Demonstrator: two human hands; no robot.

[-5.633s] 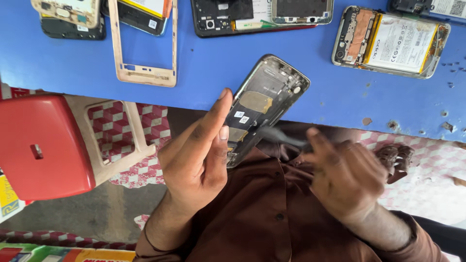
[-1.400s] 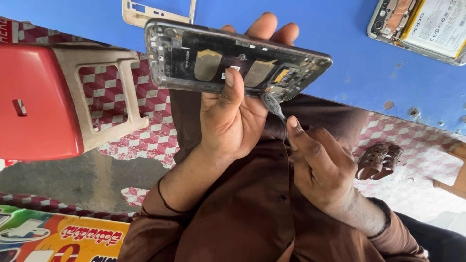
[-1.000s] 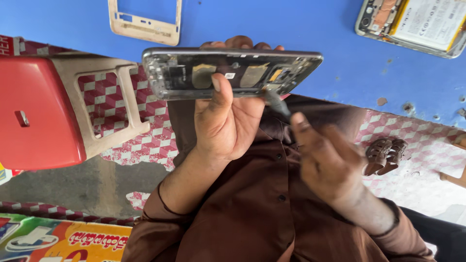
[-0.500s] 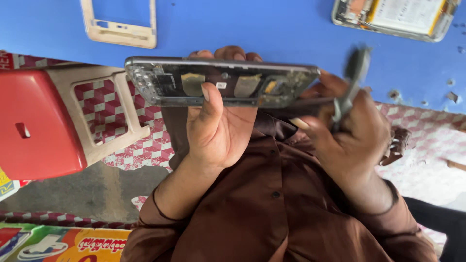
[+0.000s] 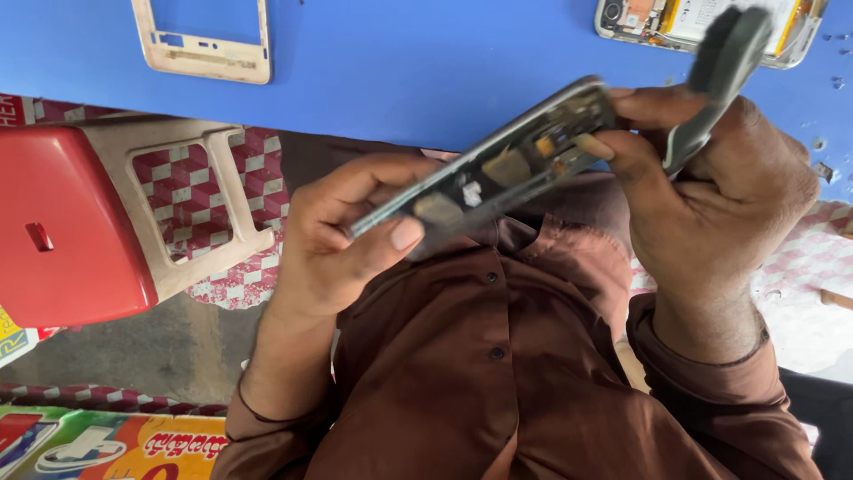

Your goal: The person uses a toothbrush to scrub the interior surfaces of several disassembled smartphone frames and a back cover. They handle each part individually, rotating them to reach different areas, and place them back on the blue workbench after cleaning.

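An opened phone body [image 5: 498, 169], dark with its inner parts showing, is held tilted between both hands above my lap. My left hand [image 5: 346, 240] pinches its lower left end with thumb and fingers. My right hand [image 5: 711, 178] grips the upper right end, fingertips on the edge. The same right hand also holds a dark-handled tool [image 5: 720, 71] that sticks up past the knuckles. Its tip is hidden.
A blue table [image 5: 426, 62] lies ahead, with a beige phone frame [image 5: 204, 44] on the left and an opened phone with a battery [image 5: 702, 22] at the top right. A red stool [image 5: 71, 222] stands to my left on a checked mat.
The phone body has tilted, right end up. My right hand came up from below, took hold of the phone's right end, and the tool now stands upright in it.
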